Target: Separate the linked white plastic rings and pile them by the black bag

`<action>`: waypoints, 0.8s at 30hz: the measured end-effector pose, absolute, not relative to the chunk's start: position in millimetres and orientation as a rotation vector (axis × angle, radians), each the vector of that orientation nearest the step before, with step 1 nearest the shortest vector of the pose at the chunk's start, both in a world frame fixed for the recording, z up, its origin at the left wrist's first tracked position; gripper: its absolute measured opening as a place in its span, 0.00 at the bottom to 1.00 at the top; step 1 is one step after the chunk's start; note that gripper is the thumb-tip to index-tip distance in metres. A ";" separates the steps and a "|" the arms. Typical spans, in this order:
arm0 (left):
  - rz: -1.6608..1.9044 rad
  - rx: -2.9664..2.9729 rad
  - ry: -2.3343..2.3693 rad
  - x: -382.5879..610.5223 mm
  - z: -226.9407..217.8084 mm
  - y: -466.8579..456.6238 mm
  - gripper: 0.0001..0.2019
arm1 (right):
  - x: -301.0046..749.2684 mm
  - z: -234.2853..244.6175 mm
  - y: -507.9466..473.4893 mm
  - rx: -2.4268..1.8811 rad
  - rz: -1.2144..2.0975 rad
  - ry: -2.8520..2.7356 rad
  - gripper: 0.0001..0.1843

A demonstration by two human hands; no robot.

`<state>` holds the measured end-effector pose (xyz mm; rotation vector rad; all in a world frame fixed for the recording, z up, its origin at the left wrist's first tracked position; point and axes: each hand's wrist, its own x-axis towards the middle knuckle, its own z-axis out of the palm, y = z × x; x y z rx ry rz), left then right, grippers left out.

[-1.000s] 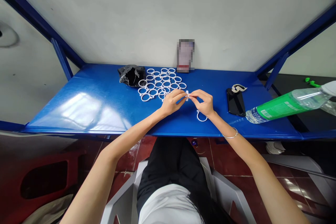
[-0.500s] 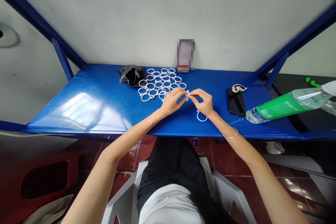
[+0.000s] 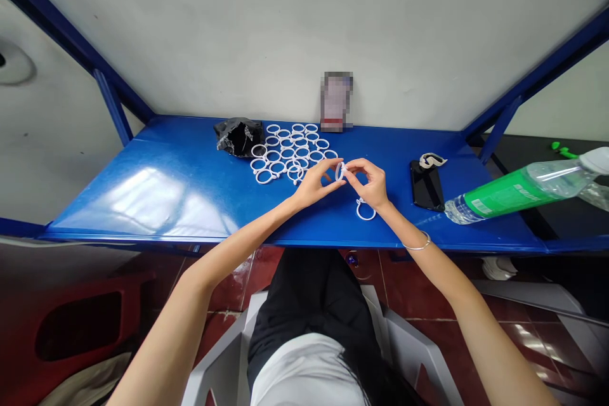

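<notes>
Between my two hands, just above the blue table, is a white curtain ring (image 3: 339, 171) turned nearly edge-on. My left hand (image 3: 314, 183) grips it from the left, with the thumb below and the fingers above. My right hand (image 3: 370, 183) pinches its right side with thumb and fingertips, around a small part I cannot make out clearly. Another white ring (image 3: 366, 210) lies on the table below my right hand. Several more white rings (image 3: 287, 153) lie flat in a cluster beyond my left hand.
A crumpled black plastic bag (image 3: 240, 136) sits open left of the cluster. A blurred upright phone-like object (image 3: 335, 101) leans against the wall. On the right are a black phone (image 3: 427, 186), a white strap-like item (image 3: 432, 160) and a tilted bottle (image 3: 514, 190) with a green label.
The ring between my hands has turned, so its loop now shows more. My left fingers have spread wider around it. The things on the table have stayed put.
</notes>
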<state>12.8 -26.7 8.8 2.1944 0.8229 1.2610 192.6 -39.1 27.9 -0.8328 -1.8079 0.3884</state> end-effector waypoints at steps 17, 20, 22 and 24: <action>1.405 2.291 0.950 7.7 16.8 -25.7 0.19 | 195.8 33.2 -36.8 -0.843 0.221 -1.916 0.07; 1.406 2.321 0.963 7.4 17.1 -26.3 0.19 | 196.0 31.8 -36.3 -0.837 0.215 -1.925 0.07; 1.424 2.334 0.949 7.2 17.2 -26.4 0.19 | 196.1 30.8 -36.0 -0.834 0.211 -1.927 0.07; 1.436 2.338 0.944 7.1 17.1 -26.3 0.18 | 196.0 30.2 -35.9 -0.827 0.206 -1.922 0.07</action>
